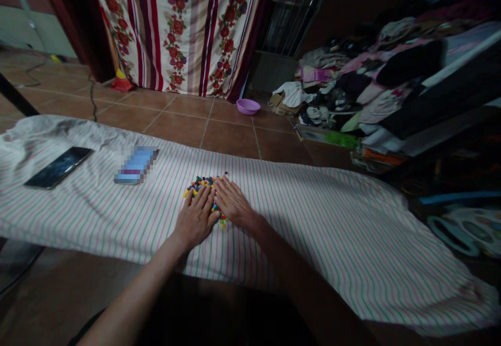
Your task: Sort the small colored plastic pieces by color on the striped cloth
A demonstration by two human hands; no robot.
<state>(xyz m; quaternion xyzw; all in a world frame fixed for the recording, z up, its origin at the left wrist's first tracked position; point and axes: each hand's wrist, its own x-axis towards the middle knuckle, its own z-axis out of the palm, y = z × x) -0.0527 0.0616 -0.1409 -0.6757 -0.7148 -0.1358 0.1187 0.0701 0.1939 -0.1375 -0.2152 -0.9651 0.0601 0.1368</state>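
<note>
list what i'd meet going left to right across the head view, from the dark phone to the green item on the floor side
dark phone → bright phone → colourful pieces → purple bowl → white garment → green item

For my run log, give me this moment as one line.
left hand: palm down over pieces | right hand: same | pieces: loose pile on cloth | phones: on cloth, left of pieces
</note>
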